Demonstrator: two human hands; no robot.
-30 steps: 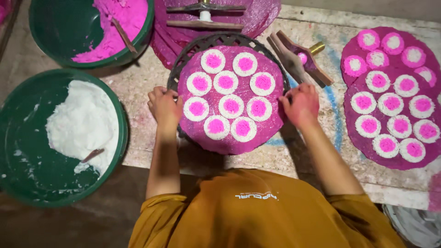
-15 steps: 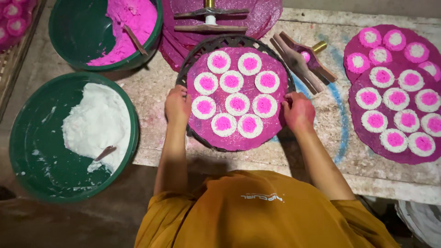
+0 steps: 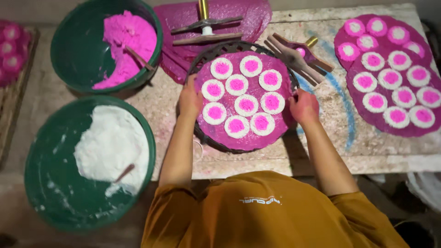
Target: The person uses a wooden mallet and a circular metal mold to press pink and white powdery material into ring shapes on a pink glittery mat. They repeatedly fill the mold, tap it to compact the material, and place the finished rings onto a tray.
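Observation:
A round dark woven tray [image 3: 216, 51] lies on the stone worktop, lined with a magenta sheet [image 3: 280, 124] that carries several white round cakes with pink centres [image 3: 246, 104]. My left hand [image 3: 189, 98] grips the tray's left rim. My right hand [image 3: 303, 106] grips its right rim. Both forearms reach forward from an orange shirt at the bottom of the view.
A green basin of pink powder [image 3: 124, 39] stands at top left, a green basin of white powder [image 3: 110, 147] below it. A wooden press mould [image 3: 298, 53] lies right of the tray. More cakes on magenta sheets [image 3: 390, 82] fill the right side. Stacked magenta sheets [image 3: 239, 14] lie behind.
The view has shifted and drawn closer, so the tray and basins sit lower and larger in frame. Both hands stay on the tray's rims.

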